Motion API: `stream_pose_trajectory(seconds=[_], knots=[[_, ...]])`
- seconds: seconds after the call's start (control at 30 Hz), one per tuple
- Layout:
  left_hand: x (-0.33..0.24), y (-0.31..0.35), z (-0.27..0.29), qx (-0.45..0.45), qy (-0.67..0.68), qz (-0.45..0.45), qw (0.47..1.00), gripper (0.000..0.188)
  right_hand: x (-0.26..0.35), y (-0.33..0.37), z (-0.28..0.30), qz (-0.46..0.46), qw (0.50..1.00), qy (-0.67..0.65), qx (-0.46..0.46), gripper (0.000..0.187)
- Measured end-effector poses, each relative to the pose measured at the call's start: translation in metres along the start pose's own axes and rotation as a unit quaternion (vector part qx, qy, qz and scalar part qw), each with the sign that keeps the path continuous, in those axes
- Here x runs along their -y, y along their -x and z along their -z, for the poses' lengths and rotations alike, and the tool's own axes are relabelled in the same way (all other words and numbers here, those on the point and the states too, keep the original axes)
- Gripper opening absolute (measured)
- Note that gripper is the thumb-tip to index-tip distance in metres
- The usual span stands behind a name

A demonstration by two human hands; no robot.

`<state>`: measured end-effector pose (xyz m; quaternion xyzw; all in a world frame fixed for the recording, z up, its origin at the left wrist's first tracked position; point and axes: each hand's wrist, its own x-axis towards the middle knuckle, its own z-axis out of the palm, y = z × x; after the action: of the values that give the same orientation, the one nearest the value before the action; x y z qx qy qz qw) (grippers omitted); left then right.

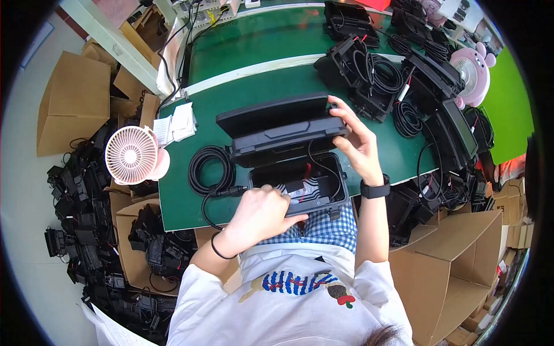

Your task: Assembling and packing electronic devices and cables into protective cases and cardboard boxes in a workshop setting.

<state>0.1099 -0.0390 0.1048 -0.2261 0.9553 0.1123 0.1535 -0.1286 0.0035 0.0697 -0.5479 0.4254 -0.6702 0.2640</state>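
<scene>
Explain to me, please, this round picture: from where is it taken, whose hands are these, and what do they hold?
There is no machine here, only one person's two bare hands. A wide fisheye camera worn on that person's head looks down, so straight edges bend and the person's white shirt shows below. The right hand holds the raised upper part of an open black case at its right end. The left hand is at the lower part, its fingertips partly hidden. On the green table, a coiled black cable and white papers lie left of it; a pink fan is at the left edge.
</scene>
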Motion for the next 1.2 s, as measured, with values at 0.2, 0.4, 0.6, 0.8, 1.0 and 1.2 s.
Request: stream_pose_trajectory(seconds=[0.2, 0.4, 0.6, 0.8, 1.0, 1.2], knots=[[0.009, 0.004, -0.030, -0.440, 0.090, -0.084, 0.889, 0.042, 0.012, 0.016, 0.008, -0.039, 0.998, 0.055, -0.004, 0.044], [0.015, 0.001, -0.066, -0.623, 0.137, 0.033, 0.770, 0.077, 0.000, 0.035, 0.005, -0.035, 0.988, 0.151, -0.016, 0.044], [0.024, -0.020, -0.088, -0.618, 0.437, 0.076, 0.649, 0.088, -0.009, 0.061, -0.018, -0.046, 0.994, 0.094, 0.010, 0.081], [0.025, -0.010, -0.076, -0.579, 0.262, 0.102, 0.765, 0.077, -0.018, 0.063, -0.022, -0.009, 0.991, 0.130, 0.015, 0.092], [0.023, -0.015, -0.077, -0.600, 0.438, 0.056, 0.667, 0.077, -0.018, 0.064, -0.022, -0.028, 0.993, 0.115, 0.016, 0.083], [0.037, 0.003, -0.057, -0.589, 0.419, 0.048, 0.690, 0.057, -0.020, 0.064, -0.021, -0.031, 0.991, 0.126, 0.027, 0.082]])
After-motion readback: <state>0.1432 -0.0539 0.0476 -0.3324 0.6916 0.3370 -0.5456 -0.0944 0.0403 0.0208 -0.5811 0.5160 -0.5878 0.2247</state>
